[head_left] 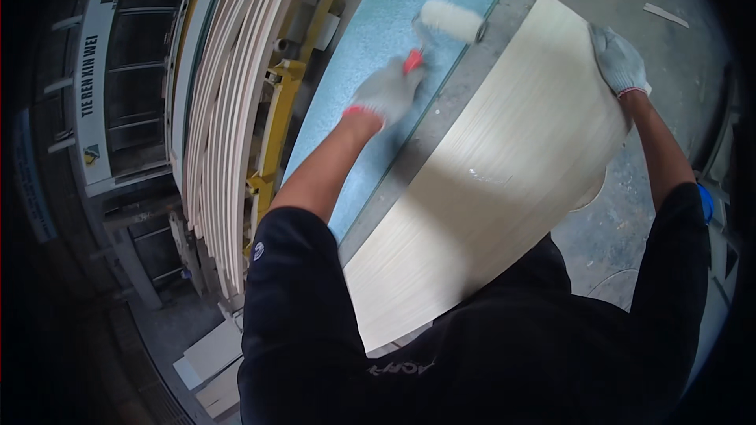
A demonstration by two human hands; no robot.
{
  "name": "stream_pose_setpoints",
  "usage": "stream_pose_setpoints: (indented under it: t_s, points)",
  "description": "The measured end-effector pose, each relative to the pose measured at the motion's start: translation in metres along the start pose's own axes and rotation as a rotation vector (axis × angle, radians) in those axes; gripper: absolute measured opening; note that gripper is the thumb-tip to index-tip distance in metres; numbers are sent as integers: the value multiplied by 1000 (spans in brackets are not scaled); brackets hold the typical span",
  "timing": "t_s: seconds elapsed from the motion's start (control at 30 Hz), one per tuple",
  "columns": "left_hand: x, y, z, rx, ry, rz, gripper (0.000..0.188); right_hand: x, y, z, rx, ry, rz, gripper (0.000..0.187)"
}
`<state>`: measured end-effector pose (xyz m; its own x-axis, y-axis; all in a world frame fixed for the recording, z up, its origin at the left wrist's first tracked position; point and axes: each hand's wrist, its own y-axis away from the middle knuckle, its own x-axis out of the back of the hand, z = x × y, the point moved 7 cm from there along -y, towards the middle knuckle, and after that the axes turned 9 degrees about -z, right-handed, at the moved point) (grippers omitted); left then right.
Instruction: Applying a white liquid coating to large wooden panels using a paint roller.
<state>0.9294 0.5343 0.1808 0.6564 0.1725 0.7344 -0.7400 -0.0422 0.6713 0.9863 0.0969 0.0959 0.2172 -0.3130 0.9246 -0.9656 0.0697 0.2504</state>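
Observation:
My left hand [391, 88], in a grey-white knit glove with a red cuff, is closed round the red handle of a paint roller [450, 20]. The roller's fluffy white sleeve lies over the far part of a light-blue board [378, 20], slightly blurred. To the right, a long pale wood-grain panel [480, 165] slants from near my body to the far side. My right hand [618, 59], gloved the same way, grips that panel by its far right edge; some of its fingers are hidden. A small whitish mark shows on the panel's face.
Many curved pale boards [236, 102] stand stacked on edge at the left, beside a yellow metal frame [285, 114]. Beyond them is a white-framed rack [98, 102]. Flat offcuts [211, 352] lie at lower left, and a thin strip [666, 15] lies on the concrete floor.

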Motion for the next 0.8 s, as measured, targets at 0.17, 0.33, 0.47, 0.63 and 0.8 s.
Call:
stream_pose_setpoints:
  t_s: [0.17, 0.33, 0.47, 0.63, 0.8]
  points:
    - [-24, 51, -33, 136, -10, -107, 63, 9, 6, 8, 75, -47, 23, 52]
    - [-93, 181, -193, 262, -209, -235, 45, 6, 7, 15, 66, -13, 62, 48]
    - [-49, 120, -123, 224, -302, -247, 51, 10, 6, 10, 46, -15, 68, 46]
    - [43, -46, 92, 18, -121, 24, 70, 11, 9, 7, 75, -65, 108, 50]
    - [52, -69, 114, -79, -52, -48, 67, 20, 15, 19, 41, -122, 57, 49]
